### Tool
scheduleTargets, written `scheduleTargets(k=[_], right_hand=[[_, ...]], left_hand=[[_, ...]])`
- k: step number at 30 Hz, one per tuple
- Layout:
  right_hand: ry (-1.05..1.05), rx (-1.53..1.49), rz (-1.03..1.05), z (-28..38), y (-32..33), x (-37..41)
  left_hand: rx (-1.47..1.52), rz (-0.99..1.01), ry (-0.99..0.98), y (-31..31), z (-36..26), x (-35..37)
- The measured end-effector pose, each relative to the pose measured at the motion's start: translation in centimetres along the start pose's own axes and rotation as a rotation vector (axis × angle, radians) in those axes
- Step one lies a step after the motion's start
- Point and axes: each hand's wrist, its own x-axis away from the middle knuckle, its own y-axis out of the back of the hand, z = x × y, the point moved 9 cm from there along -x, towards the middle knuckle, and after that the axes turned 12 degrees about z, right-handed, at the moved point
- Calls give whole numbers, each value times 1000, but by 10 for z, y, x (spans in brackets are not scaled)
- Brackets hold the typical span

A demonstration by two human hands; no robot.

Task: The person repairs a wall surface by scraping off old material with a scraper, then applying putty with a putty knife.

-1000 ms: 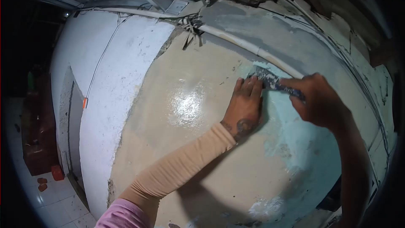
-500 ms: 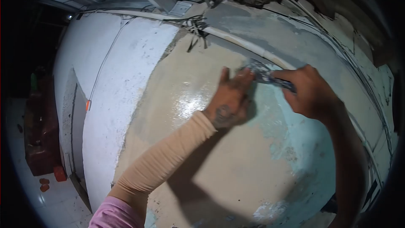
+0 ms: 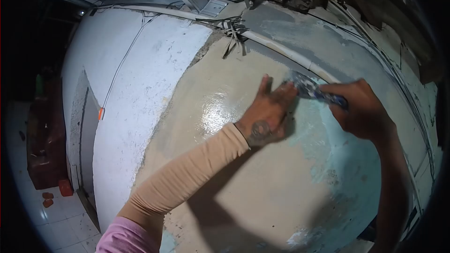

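Observation:
My right hand is closed around the dark blue handle of a putty knife. Its smeared blade lies against the wall, just under the pipe. My left hand has its fingers stretched out, the thumb apart, and the fingertips rest at the blade's left end. Beige, wet-looking filler covers the wall around both hands, with light green paint showing on the right. The contact between left fingertips and blade is partly blurred.
A pale pipe crosses the wall above my hands, with a bundle of dark cable ends beside it. White wall is on the left. A dark red sofa-like piece stands on the tiled floor.
The view has shifted slightly, so the wall and both hands appear farther right. The putty knife still touches the wall beneath the pipe, with my left fingertips at its blade.

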Motion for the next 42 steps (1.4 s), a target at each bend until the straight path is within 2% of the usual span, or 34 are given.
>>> scheduleTargets(k=[1,2,3,4,7,9,12,15,16,17,21,22,25,27,29,30,31,33,35,36,37,40,42], right_hand=[[12,8,-38,-2,1,-1],[-105,-18,28,-2,-6,-14],[-117,-37,53,-1,-5,-13],[-127,-55,71,-1,-2,-14],[-80,-39,84,2,4,-19],[-84,4,96,9,11,-22],[-193,-22,120,12,8,-35],[-264,-71,165,5,5,-14],[-272,-64,203,5,7,-12],[-282,-58,247,3,6,-12],[-105,-41,53,14,23,-21],[-201,-73,245,12,18,-28],[-229,-91,173,8,15,5],[-292,-121,276,2,9,1],[-319,-188,345,1,1,-5],[-299,-149,113,12,6,-6],[-322,-154,262,11,-13,-27],[-286,-203,222,14,-13,-41],[-175,-114,103,9,-2,-32],[-136,-81,155,18,8,-33],[-155,-93,186,23,8,-42],[-301,-121,315,24,19,-54],[-276,-86,305,21,15,-42]], left_hand=[[9,7,29,3,10,-2],[-8,13,64,8,22,-1],[-26,22,99,11,35,2],[18,12,47,11,42,4],[75,60,-42,7,19,1],[25,95,35,7,22,0],[60,113,123,16,38,-2],[27,132,87,12,20,-1],[51,104,7,5,13,-1],[-70,112,19,6,3,-2],[190,156,152,12,15,-7],[94,119,147,11,12,-6],[-43,95,105,0,-5,-4],[-171,129,48,-2,-19,-2],[-190,125,109,-6,-6,-4],[-251,185,186,-7,10,-5],[-312,248,256,-5,30,-5],[-285,176,227,9,39,1],[-178,122,160,8,32,7],[-154,125,85,10,18,8],[-115,154,86,10,13,5],[-51,77,145,14,29,3],[-45,43,152,14,26,7]])
